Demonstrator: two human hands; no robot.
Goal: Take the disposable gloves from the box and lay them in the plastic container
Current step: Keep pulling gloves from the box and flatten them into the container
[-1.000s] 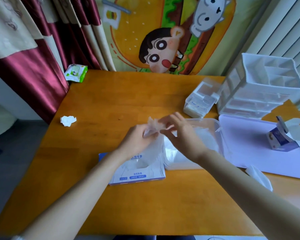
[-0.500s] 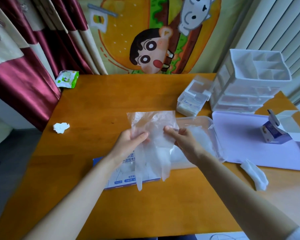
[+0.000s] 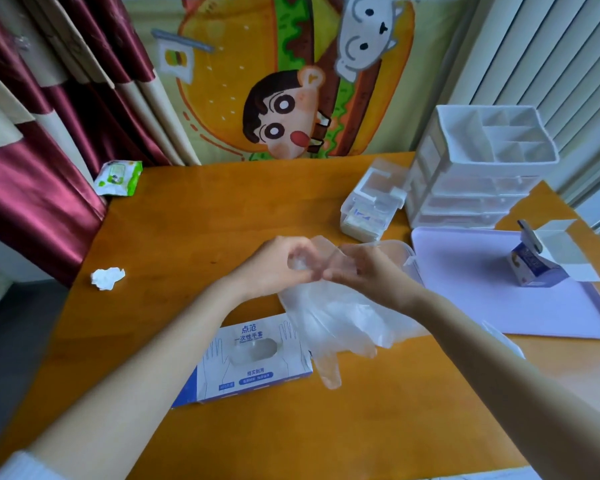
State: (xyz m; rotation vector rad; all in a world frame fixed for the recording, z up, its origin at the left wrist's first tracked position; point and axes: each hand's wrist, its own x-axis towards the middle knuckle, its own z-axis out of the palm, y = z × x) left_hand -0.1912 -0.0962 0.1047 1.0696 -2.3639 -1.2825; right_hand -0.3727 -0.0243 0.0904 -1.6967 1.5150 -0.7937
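Two hands, my left hand and right hand, pinch a clear glove over the desk; the box reads 点范, 一次性手套, 结实耐用

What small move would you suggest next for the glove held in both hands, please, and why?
Probably carry the glove a little right and away, then lower it into the plastic container. The left hand and the right hand both pinch its upper end, its fingers dangle beside the glove box, and the container lies just beyond, partly hidden by the right hand.
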